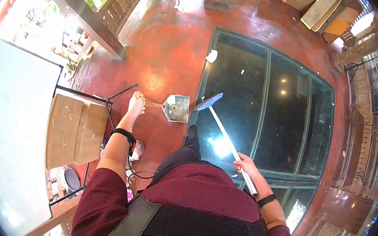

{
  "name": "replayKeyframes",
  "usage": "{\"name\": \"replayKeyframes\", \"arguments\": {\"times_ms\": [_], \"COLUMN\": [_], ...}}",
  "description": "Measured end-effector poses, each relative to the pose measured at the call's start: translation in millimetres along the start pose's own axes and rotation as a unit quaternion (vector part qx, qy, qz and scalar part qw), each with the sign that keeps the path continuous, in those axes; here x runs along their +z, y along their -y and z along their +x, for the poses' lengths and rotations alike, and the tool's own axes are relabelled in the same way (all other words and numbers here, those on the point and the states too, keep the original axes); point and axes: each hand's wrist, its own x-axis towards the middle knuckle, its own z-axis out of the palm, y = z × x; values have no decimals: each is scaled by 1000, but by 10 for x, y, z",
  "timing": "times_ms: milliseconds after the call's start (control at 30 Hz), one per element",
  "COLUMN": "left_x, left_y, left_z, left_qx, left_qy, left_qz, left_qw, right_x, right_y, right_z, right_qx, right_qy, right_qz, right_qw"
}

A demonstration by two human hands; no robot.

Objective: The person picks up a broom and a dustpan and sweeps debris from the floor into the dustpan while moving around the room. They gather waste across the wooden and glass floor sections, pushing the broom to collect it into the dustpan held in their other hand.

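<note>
My left hand (137,103) is closed around the handle of a metal dustpan (177,108), whose open side faces right toward the dark glass panels. My right hand (245,164) grips the white pole of a broom (208,102) with a blue head. That head is tilted near the edge of the glass floor, just right of the dustpan's mouth, with a small gap between them. A little debris seems to lie in the pan, too small to name. A white crumpled scrap (211,56) rests on the frame of the glass panels.
Dark glass panels (286,114) in a green frame are set into the red floor (158,59). Cardboard boxes (77,129) and a whiteboard (11,122) on a black stand are at left. A wooden post (93,25) rises beyond. Small white bits are scattered on the glass.
</note>
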Motion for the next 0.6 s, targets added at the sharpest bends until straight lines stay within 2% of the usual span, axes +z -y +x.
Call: {"name": "replayKeyframes", "arguments": {"times_ms": [233, 433, 600], "left_x": [-29, -27, -35], "left_y": [-17, -21, 17], "left_z": [6, 19, 33], "left_qx": [1, 4, 7], "left_qy": [9, 8, 11], "left_qz": [-23, 1, -6], "left_qw": [1000, 1000, 1000], "right_x": [17, -80, -21], "right_y": [-38, -138, -99], "right_z": [35, 141, 79], "right_qx": [6, 0, -3], "right_qy": [-24, 10, -6], "right_qz": [-3, -3, -13], "right_qw": [1000, 1000, 1000]}}
